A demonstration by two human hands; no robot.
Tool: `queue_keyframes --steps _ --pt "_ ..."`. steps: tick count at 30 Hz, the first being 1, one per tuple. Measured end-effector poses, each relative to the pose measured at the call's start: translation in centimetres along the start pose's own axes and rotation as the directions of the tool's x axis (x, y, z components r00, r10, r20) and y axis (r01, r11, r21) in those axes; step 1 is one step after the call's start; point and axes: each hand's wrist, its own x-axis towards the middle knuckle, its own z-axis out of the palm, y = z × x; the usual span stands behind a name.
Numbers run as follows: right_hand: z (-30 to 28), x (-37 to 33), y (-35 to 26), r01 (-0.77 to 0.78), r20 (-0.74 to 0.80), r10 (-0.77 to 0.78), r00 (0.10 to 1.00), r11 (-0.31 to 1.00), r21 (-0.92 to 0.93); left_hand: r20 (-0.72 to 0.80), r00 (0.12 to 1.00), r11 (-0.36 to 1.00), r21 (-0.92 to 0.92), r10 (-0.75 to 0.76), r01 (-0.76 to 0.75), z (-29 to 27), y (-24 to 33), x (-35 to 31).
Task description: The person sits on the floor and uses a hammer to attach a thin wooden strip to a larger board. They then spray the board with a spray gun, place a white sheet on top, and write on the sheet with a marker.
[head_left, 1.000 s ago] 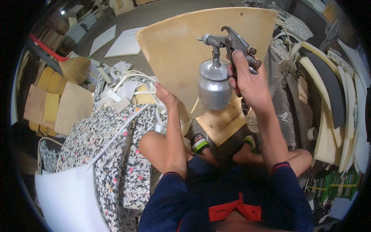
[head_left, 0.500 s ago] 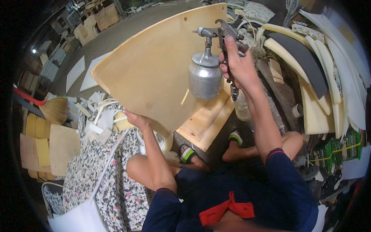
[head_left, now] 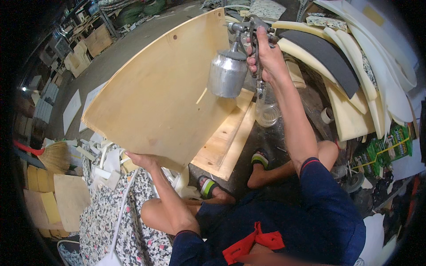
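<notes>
A large curved plywood panel stands tilted in front of me. My left hand holds its near lower edge, fingers partly hidden behind the board. In my right hand is a metal spray gun, my fingers wrapped round its handle and trigger. Its silver cup hangs below, slightly tilted, in front of the panel's right part. The nozzle points left, close to the panel's far right edge. A clear coiled hose hangs under the gun's handle. No spray can be made out.
Flat wooden boards lie under the panel, near my sandalled feet. Speckled foam covers the left side, with white offcuts beside it. A broom is at far left. Curved foam pieces are stacked at right, near green packets.
The spray gun has shifted right and farther away across the panel, to its far right edge, and its cup now tilts. My left hand keeps its hold; the whole view has turned slightly.
</notes>
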Motion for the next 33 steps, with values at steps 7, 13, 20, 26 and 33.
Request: queue_keyframes --steps 7,13,20,26,33 --pt "-2.6 2.5 0.0 -0.082 -0.009 0.084 0.996 0.986 0.148 -0.002 1.0 1.0 -0.002 -0.003 0.003 -0.3 -0.4 0.4" --pt "-5.4 4.1 2.1 -0.205 0.022 0.207 0.978 0.935 0.289 0.019 0.999 0.999 -0.023 0.029 -0.028 -0.5 -0.8 0.7" --pt "-8.2 2.2 5.8 -0.324 0.035 0.324 0.946 0.927 0.191 0.065 0.995 0.996 0.037 0.073 -0.075 -0.4 -0.4 0.3" --pt "-10.5 0.1 8.6 -0.362 0.036 0.363 0.931 0.908 0.21 0.048 0.997 0.998 0.021 0.057 -0.058 0.0 -0.2 0.5" --pt "-11.9 -2.6 12.2 -0.456 -0.11 0.466 0.878 0.884 0.106 0.064 0.997 0.997 -0.058 0.046 -0.042 -0.4 -0.6 0.7"
